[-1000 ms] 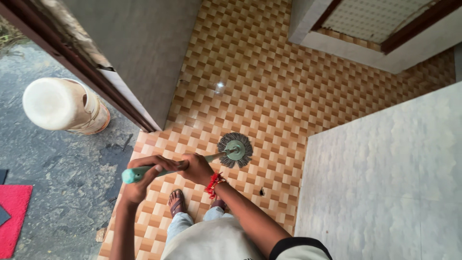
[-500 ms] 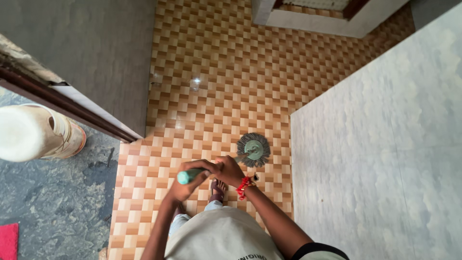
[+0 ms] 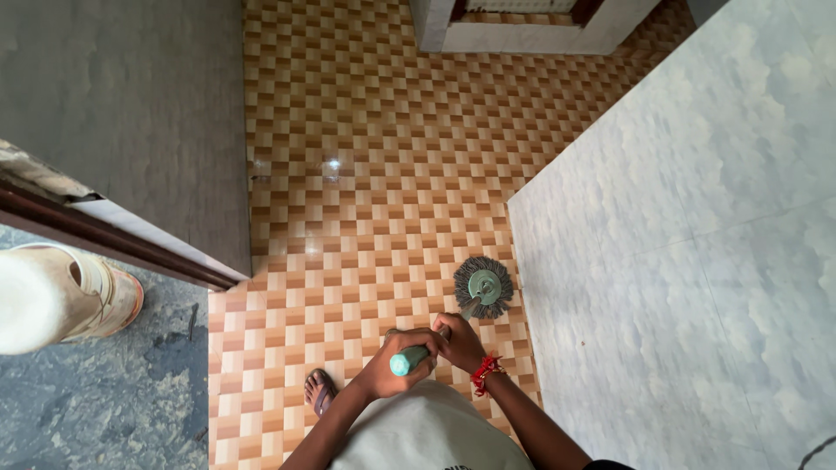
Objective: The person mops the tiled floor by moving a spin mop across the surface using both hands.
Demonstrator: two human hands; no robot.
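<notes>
From the head view, a mop (image 3: 470, 305) was seen being held by both hands close to the person's body. The left hand (image 3: 389, 370) was wrapped tight around the green end of the handle (image 3: 406, 360), and the right hand (image 3: 460, 341) was closed around the shaft just beyond it, the two hands touching. A red thread band (image 3: 484, 373) was worn at the right wrist. The round grey mop head (image 3: 483, 286), with its green disc at the centre, was pressed on the floor (image 3: 374, 174) of orange, brown and cream checker tiles, just beside the edge of a pale grey marbled wall (image 3: 697, 218) on the right. A sandalled foot (image 3: 320, 390) was placed on the tiles to the left of the hands, and a light grey shirt (image 3: 427, 435) filled the bottom of the view. To the left, a grey door (image 3: 113, 113) with a dark brown edge was seen standing open over the tiles. Beyond it, a cream plastic container (image 3: 52, 292) was set on rough dark ground (image 3: 113, 400). At the top of the view, a white door frame (image 3: 522, 30) was met by the tiled floor.
</notes>
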